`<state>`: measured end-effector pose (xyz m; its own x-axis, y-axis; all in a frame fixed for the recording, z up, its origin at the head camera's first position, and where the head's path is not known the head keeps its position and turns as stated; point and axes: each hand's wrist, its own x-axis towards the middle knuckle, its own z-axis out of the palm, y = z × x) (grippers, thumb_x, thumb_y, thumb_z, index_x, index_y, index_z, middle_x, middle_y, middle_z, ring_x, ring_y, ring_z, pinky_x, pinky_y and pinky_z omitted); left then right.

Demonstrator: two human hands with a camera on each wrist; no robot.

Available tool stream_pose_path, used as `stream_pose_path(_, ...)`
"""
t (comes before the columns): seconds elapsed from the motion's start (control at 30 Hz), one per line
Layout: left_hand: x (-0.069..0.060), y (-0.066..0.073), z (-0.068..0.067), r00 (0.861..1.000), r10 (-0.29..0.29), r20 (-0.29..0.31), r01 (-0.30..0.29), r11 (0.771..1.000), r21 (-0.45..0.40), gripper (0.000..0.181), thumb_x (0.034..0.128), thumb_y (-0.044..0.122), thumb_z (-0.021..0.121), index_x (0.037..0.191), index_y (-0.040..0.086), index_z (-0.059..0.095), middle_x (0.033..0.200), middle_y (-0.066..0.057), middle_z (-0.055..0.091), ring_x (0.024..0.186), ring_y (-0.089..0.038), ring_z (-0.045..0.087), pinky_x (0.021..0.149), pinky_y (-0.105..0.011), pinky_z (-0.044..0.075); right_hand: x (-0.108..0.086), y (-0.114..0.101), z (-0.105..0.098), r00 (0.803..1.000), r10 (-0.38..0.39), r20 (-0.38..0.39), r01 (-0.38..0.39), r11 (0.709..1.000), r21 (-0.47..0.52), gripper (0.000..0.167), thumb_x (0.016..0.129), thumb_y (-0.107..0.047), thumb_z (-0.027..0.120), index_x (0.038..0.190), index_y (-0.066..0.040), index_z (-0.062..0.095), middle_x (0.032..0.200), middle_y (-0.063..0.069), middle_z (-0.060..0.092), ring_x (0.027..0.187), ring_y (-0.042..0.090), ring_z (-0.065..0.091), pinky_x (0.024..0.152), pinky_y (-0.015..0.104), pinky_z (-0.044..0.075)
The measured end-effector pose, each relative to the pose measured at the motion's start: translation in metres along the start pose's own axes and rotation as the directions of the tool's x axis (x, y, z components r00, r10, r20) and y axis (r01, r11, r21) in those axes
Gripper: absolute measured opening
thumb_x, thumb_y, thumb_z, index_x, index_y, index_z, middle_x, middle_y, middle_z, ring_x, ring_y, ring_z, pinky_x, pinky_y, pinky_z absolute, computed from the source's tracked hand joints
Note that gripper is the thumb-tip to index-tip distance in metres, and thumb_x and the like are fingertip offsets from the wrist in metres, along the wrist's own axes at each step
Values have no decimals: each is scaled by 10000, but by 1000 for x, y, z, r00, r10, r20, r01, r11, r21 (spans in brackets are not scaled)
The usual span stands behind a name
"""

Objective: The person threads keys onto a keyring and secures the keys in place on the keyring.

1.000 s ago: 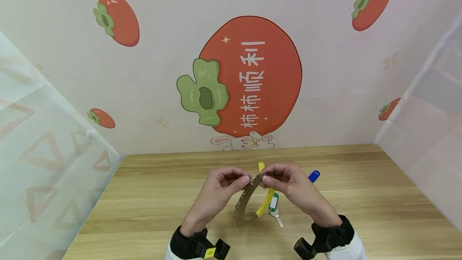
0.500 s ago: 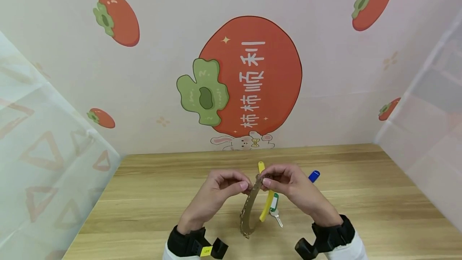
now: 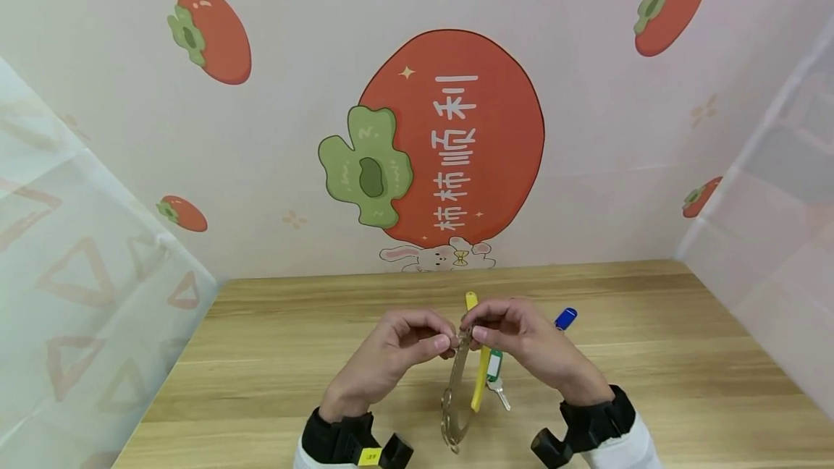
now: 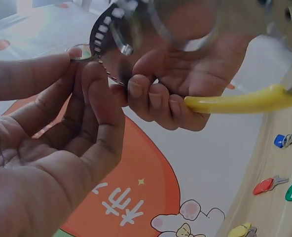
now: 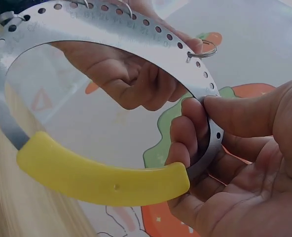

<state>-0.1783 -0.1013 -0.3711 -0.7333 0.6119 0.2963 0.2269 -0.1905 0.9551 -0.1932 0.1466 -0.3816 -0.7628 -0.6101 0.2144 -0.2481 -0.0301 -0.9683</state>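
Note:
A large metal key ring (image 5: 111, 22) with numbered holes along its band and a yellow grip (image 5: 106, 177) is up in the air between both hands. My right hand (image 3: 521, 335) pinches its band between thumb and fingers. Small split rings hang in several of the holes. With thumb and fingertips, my left hand (image 3: 407, 346) pinches one split ring (image 5: 205, 49), which sits at a hole in the band close to the right hand's fingers. In the left wrist view that split ring (image 4: 82, 52) is partly covered by the fingertips.
On the wooden table (image 3: 293, 382) behind the hands lie key tags: a green tag (image 3: 495, 365) with a key (image 3: 500, 391), a blue tag (image 3: 565, 318) and a yellow tag (image 3: 471, 300). A red tag (image 4: 264, 185) shows in the left wrist view. Printed sheets enclose the table.
The large key ring has turned more edge-on in the head view, its lower end swinging down and to the right. My left hand has shifted slightly down and right, still pinching at the band.

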Motion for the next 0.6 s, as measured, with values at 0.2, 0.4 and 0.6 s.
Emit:
stream_pose_path(0.2,0,0,-1,1000,8,11,-8,999,44,169,1005,73,626,1061,-74,685,1043,-70,696,958,-165,656,883,-326,561,1,0,0,1000,-12,29,11,999,50,227,1046,-62,542,1181,112,597,1059,115,665,939,192,643,868,314,548)
stream_pose_path(0.4,-3,3,-2,997,78,25,-81,982,169,104,997,33,627,1036,-20,707,1025,-153,679,947,-181,642,858,-315,556,1,-1,0,999,10,40,-14,995,102,251,1041,-52,544,1177,158,573,1052,108,647,913,161,622,863,290,544)
stream_pose_path(0.6,-6,10,1,986,162,38,-164,916,366,85,1012,87,628,1013,82,713,1007,-34,686,934,-173,643,855,-331,550,1,-1,0,999,18,31,-21,993,120,255,1040,-57,551,1172,160,579,1056,100,647,917,154,619,855,283,542)
